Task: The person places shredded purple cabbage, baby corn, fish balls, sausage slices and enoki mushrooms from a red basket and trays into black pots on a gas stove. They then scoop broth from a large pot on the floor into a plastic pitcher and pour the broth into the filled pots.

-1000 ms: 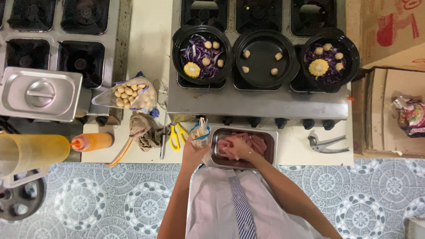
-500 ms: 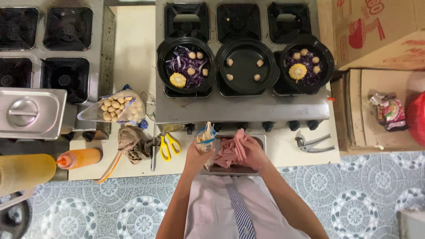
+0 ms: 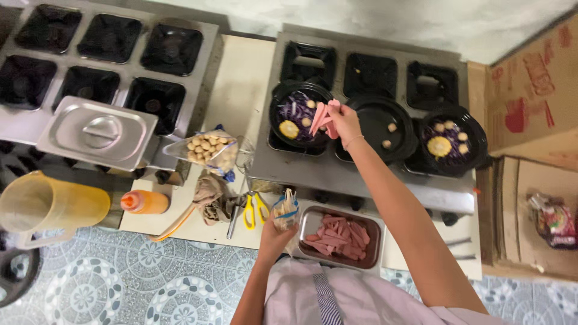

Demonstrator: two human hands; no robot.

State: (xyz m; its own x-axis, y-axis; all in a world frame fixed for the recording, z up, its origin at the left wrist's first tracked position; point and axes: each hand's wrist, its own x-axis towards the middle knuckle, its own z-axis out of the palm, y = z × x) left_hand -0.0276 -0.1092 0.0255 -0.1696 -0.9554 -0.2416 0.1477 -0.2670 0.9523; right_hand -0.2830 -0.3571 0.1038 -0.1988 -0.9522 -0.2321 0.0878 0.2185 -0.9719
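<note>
Fingers [image 3: 341,114] pinch pink sausage strips [image 3: 322,118].

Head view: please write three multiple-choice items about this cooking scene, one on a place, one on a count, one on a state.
1. Where is the right hand?
A. over the left bowl
B. in the metal tray
C. on the scissors

2. How many black bowls stand on the stove?
A. two
B. three
C. five

3. The left hand is
A. empty
B. gripping a small bag
C. on the orange bottle

Answers: 1 A, it holds pink meat strips at that bowl's rim; 2 B, three in a row; 3 B, fingers close on the bag.
</note>
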